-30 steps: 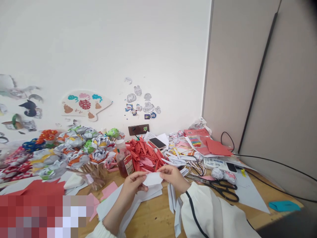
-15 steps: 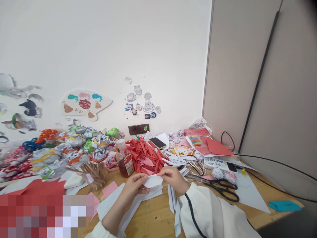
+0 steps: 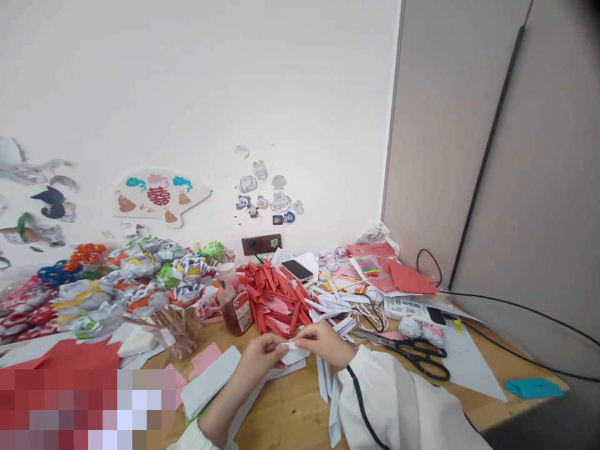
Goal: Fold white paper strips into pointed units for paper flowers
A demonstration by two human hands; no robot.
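The background is filled by a white wall [image 3: 234,75], below which a wooden table [image 3: 300,428] is crowded with papercraft. At the far left a broad heap of crumpled paper flowers [image 3: 140,265] is piled up; at the centre, a pile of red folded strips [image 3: 272,287] is massed. White sheets [image 3: 210,378] are laid beside the left forearm and are partly covered by it, while black-handled scissors [image 3: 407,345] are set down to the right. The left hand [image 3: 263,358] and the right hand [image 3: 323,344] are held close together just in front of the red strips, the fingers of each bent and closed into a pinch. A bottle [image 3: 234,312] is stood beyond the left hand, and a phone [image 3: 297,270] is rested farther back. Between the fingertips a small white paper [image 3: 295,355] is gripped by both hands, partly hidden by them.
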